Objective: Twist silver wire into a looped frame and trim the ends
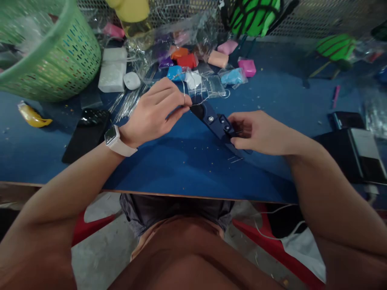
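Note:
A bent silvery wire (184,86) is pinched between the thumb and fingertips of my left hand (160,108), which wears a white-strapped watch (116,141). My right hand (258,133) is wrapped round the handle of a dark blue cutting tool (213,121). The tool's dark head points up and left and meets the wire just beside my left fingertips. Whether its jaws are closed on the wire cannot be made out. Short wire bits (236,160) lie on the blue table (169,173) below the tool.
A green basket (69,52) stands at the back left, near a black phone (86,133) and a bundle of wires (130,102). Colourful clay packets (187,60) lie behind my hands. Green striped models (337,46) stand at the back. Dark devices (347,121) lie right.

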The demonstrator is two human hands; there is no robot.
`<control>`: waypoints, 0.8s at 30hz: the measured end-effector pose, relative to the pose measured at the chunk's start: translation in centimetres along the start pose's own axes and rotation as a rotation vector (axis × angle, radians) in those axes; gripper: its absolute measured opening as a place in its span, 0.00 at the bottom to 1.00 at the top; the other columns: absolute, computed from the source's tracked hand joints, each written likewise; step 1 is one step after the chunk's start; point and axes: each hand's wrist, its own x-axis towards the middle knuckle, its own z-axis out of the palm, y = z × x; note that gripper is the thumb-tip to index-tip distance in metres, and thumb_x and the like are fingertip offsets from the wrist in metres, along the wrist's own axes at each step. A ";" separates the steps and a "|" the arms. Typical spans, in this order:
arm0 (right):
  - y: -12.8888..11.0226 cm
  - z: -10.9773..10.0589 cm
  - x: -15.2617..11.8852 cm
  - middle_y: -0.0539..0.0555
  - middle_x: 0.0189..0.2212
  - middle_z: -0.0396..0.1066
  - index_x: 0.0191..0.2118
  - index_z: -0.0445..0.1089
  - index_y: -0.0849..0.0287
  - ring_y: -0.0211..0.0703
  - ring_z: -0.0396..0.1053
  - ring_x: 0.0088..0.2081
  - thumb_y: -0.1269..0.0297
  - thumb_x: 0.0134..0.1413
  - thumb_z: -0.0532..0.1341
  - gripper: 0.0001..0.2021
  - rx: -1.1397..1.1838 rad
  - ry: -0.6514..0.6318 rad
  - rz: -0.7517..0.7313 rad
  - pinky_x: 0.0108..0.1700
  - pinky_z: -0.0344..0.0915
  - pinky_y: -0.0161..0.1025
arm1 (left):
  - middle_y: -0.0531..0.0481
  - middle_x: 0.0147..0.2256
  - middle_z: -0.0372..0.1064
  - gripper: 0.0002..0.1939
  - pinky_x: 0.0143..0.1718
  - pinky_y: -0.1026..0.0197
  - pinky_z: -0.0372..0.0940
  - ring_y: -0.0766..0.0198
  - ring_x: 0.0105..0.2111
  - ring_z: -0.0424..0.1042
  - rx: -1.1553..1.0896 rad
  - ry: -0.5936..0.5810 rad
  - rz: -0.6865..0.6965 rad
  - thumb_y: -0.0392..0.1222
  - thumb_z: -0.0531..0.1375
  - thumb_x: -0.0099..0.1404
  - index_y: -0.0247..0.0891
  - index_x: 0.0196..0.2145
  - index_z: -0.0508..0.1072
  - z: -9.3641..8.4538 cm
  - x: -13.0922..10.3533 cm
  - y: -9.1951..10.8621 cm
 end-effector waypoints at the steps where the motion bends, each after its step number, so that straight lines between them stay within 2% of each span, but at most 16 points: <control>1: 0.1 -0.1 0.1 0.51 0.36 0.84 0.42 0.82 0.51 0.50 0.78 0.35 0.63 0.51 0.73 0.11 -0.007 -0.007 -0.011 0.38 0.75 0.48 | 0.49 0.45 0.85 0.06 0.52 0.46 0.83 0.53 0.49 0.86 0.016 0.009 -0.002 0.43 0.59 0.88 0.45 0.50 0.77 0.3 -0.2 -0.5; 3: 0.3 0.0 0.6 0.50 0.32 0.82 0.44 0.82 0.51 0.49 0.76 0.32 0.63 0.54 0.75 0.11 -0.018 -0.012 -0.036 0.34 0.73 0.47 | 0.48 0.46 0.85 0.07 0.54 0.41 0.81 0.50 0.51 0.85 0.043 0.043 -0.022 0.46 0.61 0.87 0.46 0.52 0.78 0.9 -0.4 -1.6; 4: 0.5 0.3 0.9 0.51 0.34 0.84 0.45 0.83 0.51 0.49 0.78 0.33 0.63 0.55 0.75 0.11 0.015 0.012 -0.058 0.36 0.75 0.48 | 0.46 0.48 0.85 0.09 0.57 0.38 0.80 0.48 0.54 0.84 0.036 0.055 -0.086 0.50 0.62 0.86 0.47 0.54 0.79 1.2 -0.5 -2.2; 5: 0.7 0.7 1.3 0.52 0.37 0.85 0.45 0.83 0.50 0.51 0.80 0.35 0.63 0.55 0.77 0.12 0.075 0.050 -0.091 0.38 0.78 0.50 | 0.45 0.51 0.86 0.11 0.64 0.34 0.77 0.47 0.58 0.82 -0.001 0.082 -0.160 0.55 0.64 0.85 0.50 0.56 0.79 1.4 -0.5 -2.7; 7: 1.0 1.8 2.3 0.54 0.40 0.86 0.44 0.83 0.51 0.54 0.81 0.40 0.61 0.52 0.80 0.14 0.180 0.194 -0.173 0.44 0.82 0.53 | 0.45 0.62 0.83 0.18 0.79 0.31 0.65 0.46 0.67 0.76 -0.079 0.176 -0.264 0.61 0.67 0.81 0.56 0.62 0.78 1.6 -0.5 -3.2; 9: 1.2 3.2 3.7 0.54 0.44 0.86 0.46 0.81 0.51 0.54 0.82 0.46 0.57 0.55 0.81 0.16 0.197 0.319 -0.239 0.53 0.83 0.55 | 0.42 0.68 0.78 0.21 0.83 0.28 0.57 0.42 0.72 0.70 -0.064 0.276 -0.312 0.64 0.66 0.80 0.53 0.61 0.77 1.4 -0.3 -2.9; 11: 1.1 4.6 5.2 0.55 0.44 0.85 0.48 0.80 0.52 0.54 0.82 0.46 0.51 0.59 0.80 0.18 0.194 0.376 -0.273 0.53 0.83 0.55 | 0.37 0.70 0.73 0.21 0.85 0.28 0.52 0.40 0.75 0.66 -0.056 0.356 -0.421 0.63 0.68 0.79 0.49 0.59 0.77 1.1 0.0 -1.8; 12: 0.9 5.3 6.1 0.55 0.44 0.85 0.49 0.79 0.52 0.54 0.82 0.46 0.47 0.63 0.78 0.19 0.192 0.409 -0.288 0.52 0.83 0.55 | 0.36 0.71 0.71 0.21 0.86 0.31 0.52 0.41 0.76 0.64 -0.101 0.399 -0.530 0.62 0.70 0.79 0.48 0.59 0.76 1.1 0.2 -1.1; 14: 0.4 6.3 7.9 0.57 0.48 0.85 0.53 0.78 0.52 0.56 0.83 0.49 0.40 0.70 0.73 0.21 0.182 0.499 -0.317 0.54 0.83 0.55 | 0.37 0.71 0.70 0.22 0.85 0.38 0.56 0.46 0.77 0.65 -0.287 0.467 -0.825 0.58 0.73 0.78 0.47 0.59 0.74 1.6 1.1 0.3; 15: 0.0 6.7 8.8 0.59 0.50 0.85 0.55 0.78 0.52 0.57 0.83 0.50 0.38 0.74 0.70 0.22 0.171 0.547 -0.324 0.55 0.83 0.56 | 0.40 0.68 0.72 0.19 0.83 0.39 0.60 0.50 0.76 0.67 -0.435 0.465 -1.008 0.57 0.71 0.80 0.46 0.58 0.73 2.2 1.6 0.9; 16: -0.4 7.0 9.8 0.60 0.52 0.85 0.56 0.77 0.52 0.58 0.83 0.52 0.37 0.77 0.67 0.22 0.155 0.597 -0.327 0.57 0.83 0.57 | 0.38 0.62 0.76 0.17 0.78 0.38 0.67 0.49 0.72 0.72 -0.497 0.431 -1.081 0.59 0.65 0.85 0.43 0.55 0.74 2.9 2.3 1.3; 18: -1.3 7.3 11.6 0.61 0.57 0.84 0.59 0.78 0.52 0.58 0.82 0.57 0.41 0.82 0.63 0.20 0.110 0.688 -0.322 0.64 0.80 0.57 | 0.39 0.53 0.81 0.21 0.70 0.40 0.75 0.49 0.65 0.79 -0.566 0.372 -1.115 0.60 0.57 0.89 0.41 0.49 0.77 4.7 4.0 1.7; 19: -1.6 7.4 12.5 0.62 0.59 0.83 0.60 0.78 0.53 0.57 0.81 0.59 0.45 0.84 0.62 0.18 0.087 0.727 -0.314 0.68 0.79 0.58 | 0.40 0.52 0.81 0.20 0.69 0.42 0.77 0.49 0.64 0.80 -0.576 0.365 -1.125 0.59 0.57 0.89 0.41 0.49 0.78 5.5 4.8 1.7; 20: -1.8 7.5 13.2 0.62 0.61 0.82 0.62 0.78 0.55 0.56 0.81 0.60 0.48 0.85 0.61 0.17 0.064 0.756 -0.299 0.69 0.78 0.58 | 0.41 0.52 0.82 0.18 0.69 0.43 0.76 0.50 0.63 0.81 -0.575 0.366 -1.135 0.57 0.57 0.90 0.41 0.49 0.78 6.3 5.7 1.6; 24: -1.6 7.2 15.2 0.61 0.66 0.79 0.68 0.77 0.55 0.56 0.81 0.61 0.51 0.79 0.71 0.21 -0.011 0.796 -0.211 0.62 0.83 0.58 | 0.37 0.61 0.80 0.16 0.70 0.42 0.77 0.49 0.64 0.80 -0.548 0.376 -1.177 0.52 0.61 0.88 0.39 0.58 0.80 8.4 7.7 0.7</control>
